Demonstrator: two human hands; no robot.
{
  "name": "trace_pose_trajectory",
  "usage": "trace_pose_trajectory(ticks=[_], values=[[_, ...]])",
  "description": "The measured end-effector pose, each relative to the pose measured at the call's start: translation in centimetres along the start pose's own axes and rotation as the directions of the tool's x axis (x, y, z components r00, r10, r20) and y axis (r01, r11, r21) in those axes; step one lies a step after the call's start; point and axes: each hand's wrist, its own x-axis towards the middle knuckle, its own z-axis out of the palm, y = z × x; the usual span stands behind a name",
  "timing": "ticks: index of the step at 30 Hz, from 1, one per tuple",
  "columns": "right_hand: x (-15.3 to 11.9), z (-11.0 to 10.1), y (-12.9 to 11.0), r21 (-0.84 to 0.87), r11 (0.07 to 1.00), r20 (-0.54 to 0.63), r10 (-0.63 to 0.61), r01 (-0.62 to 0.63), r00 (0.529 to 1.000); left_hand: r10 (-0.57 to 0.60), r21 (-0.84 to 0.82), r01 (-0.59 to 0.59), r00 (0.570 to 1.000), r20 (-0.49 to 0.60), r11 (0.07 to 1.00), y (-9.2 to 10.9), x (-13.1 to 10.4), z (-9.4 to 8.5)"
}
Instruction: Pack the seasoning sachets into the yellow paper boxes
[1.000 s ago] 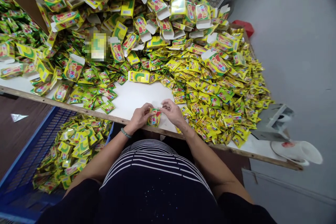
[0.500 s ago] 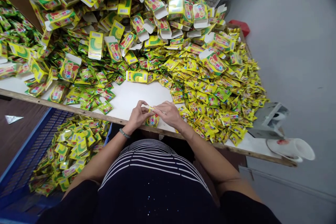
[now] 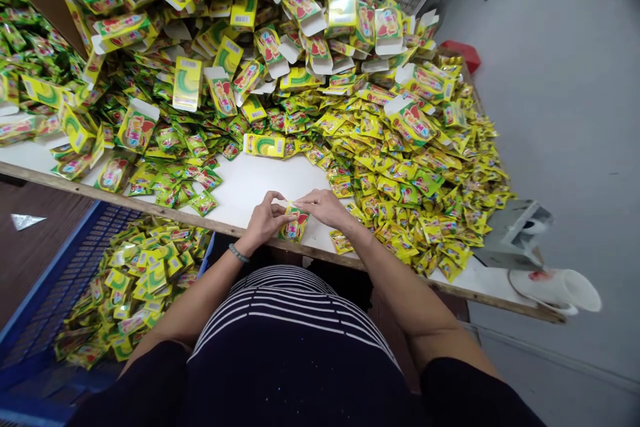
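Note:
Near the table's front edge, my left hand (image 3: 266,221) grips a small yellow-and-green printed box (image 3: 294,228) from its left side, thumb and fingers closed on it. The box's printed front, with red and pink artwork, faces me. From the right, my right hand (image 3: 326,208) has its fingers pressed together at the top end of the same box, where a bit of white flap shows. My fingers partly hide that end. Just right of the box, below my right wrist, a yellow sachet (image 3: 341,241) lies on the white table (image 3: 270,177).
Empty boxes (image 3: 187,83) are heaped at the back. Green sachets (image 3: 170,177) lie left, and a large pile of yellow sachets (image 3: 400,180) lies right. A blue crate (image 3: 65,267) of filled boxes stands below left. A grey metal device (image 3: 515,233) and white mug (image 3: 560,290) sit at the right end.
My right fingers have shifted slightly at the box's top, and more of the box's front shows. The box stays between both hands. The whole view has shifted a little.

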Motion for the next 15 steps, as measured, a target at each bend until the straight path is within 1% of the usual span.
trace_pose_trajectory(ticks=[2,3,5,7,9,11,15], values=[[-0.7,0.3,0.4,-0.010,0.996,0.022,-0.086,0.086,0.996,0.000,0.004,0.000,1.000,0.006,1.000,0.0,-0.1,0.0],[-1.2,0.6,0.8,-0.002,0.993,0.005,-0.119,0.119,0.993,0.002,0.004,-0.002,1.000,0.015,1.000,0.1,-0.1,0.0],[-2.1,1.4,1.4,-0.006,0.983,-0.078,-0.184,0.184,0.980,0.005,-0.002,-0.005,1.000,0.027,1.000,0.1,-0.1,-0.1],[-2.8,2.2,1.9,-0.066,0.963,-0.164,-0.270,0.263,0.949,0.007,-0.016,-0.006,0.999,0.037,1.000,0.1,-0.1,-0.2],[-2.9,2.5,1.9,-0.150,0.934,-0.187,-0.350,0.325,0.918,0.005,-0.021,-0.004,0.999,0.044,1.000,0.1,-0.1,-0.2],[-2.4,2.6,1.6,-0.205,0.918,-0.186,-0.377,0.339,0.907,0.006,-0.014,-0.005,0.999,0.048,1.000,0.1,0.0,-0.2],[-1.3,2.9,0.9,-0.249,0.911,-0.171,-0.375,0.328,0.911,0.011,0.001,-0.011,1.000,0.023,1.000,0.2,0.0,-0.2]])
